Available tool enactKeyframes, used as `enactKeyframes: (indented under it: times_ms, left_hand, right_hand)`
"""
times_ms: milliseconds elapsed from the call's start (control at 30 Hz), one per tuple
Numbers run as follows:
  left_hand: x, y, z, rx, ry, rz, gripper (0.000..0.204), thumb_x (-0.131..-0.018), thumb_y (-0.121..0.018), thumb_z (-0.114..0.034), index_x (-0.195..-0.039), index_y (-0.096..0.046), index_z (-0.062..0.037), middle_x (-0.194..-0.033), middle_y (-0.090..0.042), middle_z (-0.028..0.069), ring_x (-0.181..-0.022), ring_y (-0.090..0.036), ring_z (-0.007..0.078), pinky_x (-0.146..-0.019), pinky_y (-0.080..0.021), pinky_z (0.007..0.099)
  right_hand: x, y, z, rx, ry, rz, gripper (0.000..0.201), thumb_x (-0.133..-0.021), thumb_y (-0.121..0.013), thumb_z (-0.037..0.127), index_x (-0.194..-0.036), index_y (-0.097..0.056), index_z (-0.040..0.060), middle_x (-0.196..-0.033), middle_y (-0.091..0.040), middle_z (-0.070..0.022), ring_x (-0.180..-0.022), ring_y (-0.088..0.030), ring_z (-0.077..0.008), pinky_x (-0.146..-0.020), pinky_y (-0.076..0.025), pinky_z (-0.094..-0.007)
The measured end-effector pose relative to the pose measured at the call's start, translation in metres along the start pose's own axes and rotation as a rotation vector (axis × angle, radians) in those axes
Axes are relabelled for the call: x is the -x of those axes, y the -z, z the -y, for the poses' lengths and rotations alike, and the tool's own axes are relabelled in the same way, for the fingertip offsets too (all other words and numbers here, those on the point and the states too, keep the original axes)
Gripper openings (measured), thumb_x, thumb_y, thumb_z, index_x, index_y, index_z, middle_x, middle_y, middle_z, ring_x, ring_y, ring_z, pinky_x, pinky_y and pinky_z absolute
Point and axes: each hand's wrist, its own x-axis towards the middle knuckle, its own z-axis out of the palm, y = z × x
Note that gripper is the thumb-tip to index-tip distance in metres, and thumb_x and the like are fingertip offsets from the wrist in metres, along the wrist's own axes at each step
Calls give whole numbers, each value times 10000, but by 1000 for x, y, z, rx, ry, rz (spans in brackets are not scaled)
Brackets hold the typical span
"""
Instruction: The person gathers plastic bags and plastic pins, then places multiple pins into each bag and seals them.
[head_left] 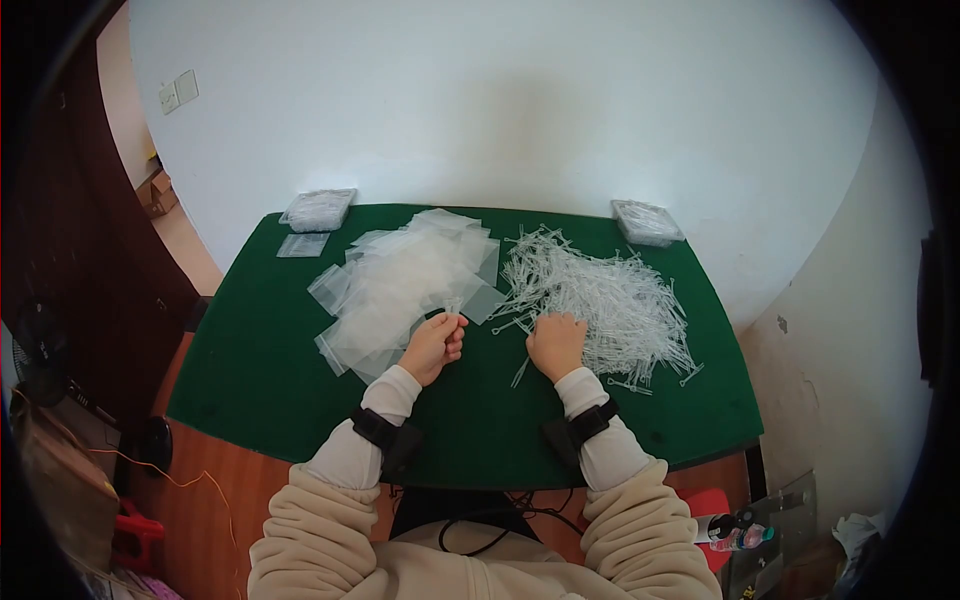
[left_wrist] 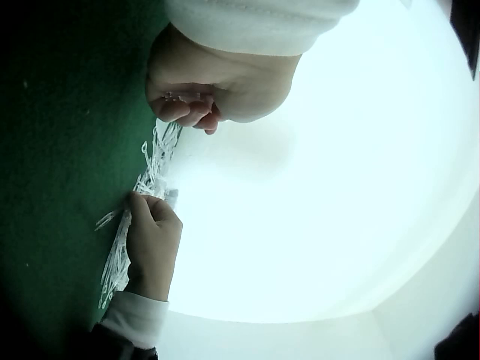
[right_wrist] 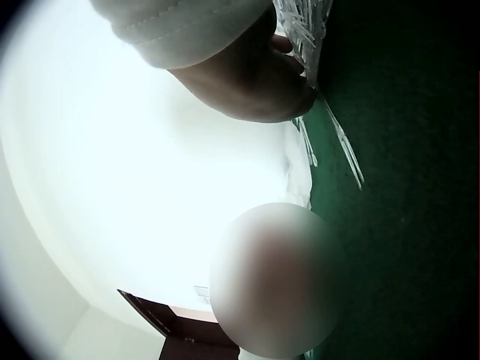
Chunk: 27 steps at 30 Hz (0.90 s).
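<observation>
My left hand [head_left: 433,348] has its fingers curled round a few small clear plastic pieces [head_left: 454,305], whose ends stick out above the fingers at the near edge of a pile of clear zip bags [head_left: 390,285]. In the left wrist view, bits of clear plastic show inside the curled fingers of that left hand [left_wrist: 217,82]. My right hand [head_left: 557,345] is at the left near edge of a heap of clear looped plastic sticks [head_left: 610,300]. Its fingertips touch the sticks; whether they pinch one is hidden in the right wrist view.
Two clear boxes of plastic pieces stand at the back, one at the left [head_left: 320,210] and one at the right [head_left: 647,223]. A flat bag [head_left: 302,245] lies before the left box. All rest on a green table [head_left: 460,430] against a white wall.
</observation>
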Motion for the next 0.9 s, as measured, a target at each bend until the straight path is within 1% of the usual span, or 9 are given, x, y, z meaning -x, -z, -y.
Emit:
enactKeyframes:
  times_ms: [200,333,433,533,633,667,767,800,900]
  left_hand:
    - [1,-2,-2,3,-6,-31,147,-945,-428,-193,-896,-494,-71,-679,-421,-29,-549,-349,63,-502,-312,203]
    - [0,-2,-1,-2,-12,-74,142,-936,-423,-178,-908,-499,-62,-673,-427,-24,-553,-363,70,-507,-324,213]
    - [-1,-2,-2,56,-29,-135,145,-930,-417,-168,-920,-503,-53,-670,-433,-19,-560,-382,80,-518,-342,227]
    - [-1,-2,-4,53,-14,-122,154,-934,-412,-172,-939,-504,-48,-674,-436,-17,-567,-391,85,-525,-351,234]
    - [0,-2,-3,39,-10,-106,163,-940,-410,-180,-954,-503,-47,-682,-440,-17,-573,-397,86,-531,-357,236]
    - [-1,-1,-2,26,-16,-96,166,-944,-412,-186,-961,-503,-49,-687,-442,-18,-575,-398,86,-534,-359,235]
    - [-2,0,-1,-3,-31,-92,174,-951,-413,-201,-973,-501,-52,-700,-447,-20,-582,-405,82,-542,-367,230]
    - [-2,0,-1,-17,-40,-99,179,-955,-413,-209,-979,-500,-54,-706,-449,-22,-587,-410,78,-548,-373,227]
    - [-3,2,0,-44,-69,-123,185,-960,-412,-221,-986,-499,-59,-718,-452,-27,-598,-421,72,-561,-386,221]
  right_hand:
    - [0,4,2,-68,-3,-37,154,-746,-542,219,-824,-631,121,-880,-614,-71,-913,-540,-270,-814,-348,-453]
    - [0,5,2,-146,1,-63,127,-740,-539,200,-795,-626,125,-859,-616,-67,-895,-545,-266,-800,-348,-458]
    - [-1,9,4,-208,-12,-61,109,-737,-536,186,-774,-620,128,-834,-614,-65,-878,-546,-263,-787,-349,-461]
    - [-1,11,6,-265,-43,-46,93,-735,-533,174,-754,-613,131,-803,-609,-61,-860,-546,-262,-772,-350,-462]
    - [0,6,4,-273,55,-294,19,-705,-580,134,-690,-579,122,-700,-592,-37,-762,-554,-264,-672,-340,-424]
    - [0,6,4,-273,55,-295,19,-705,-580,134,-690,-579,122,-700,-592,-37,-762,-554,-264,-672,-340,-424]
    - [-2,5,5,-355,95,-331,10,-711,-576,117,-702,-575,119,-724,-589,-37,-784,-555,-266,-742,-363,-459]
    - [-1,5,5,-355,95,-331,10,-711,-576,117,-702,-575,119,-724,-589,-37,-784,-555,-266,-742,-363,-459]
    - [0,1,8,-396,186,-358,8,-731,-576,118,-723,-574,117,-751,-587,-36,-804,-553,-263,-847,-356,-505]
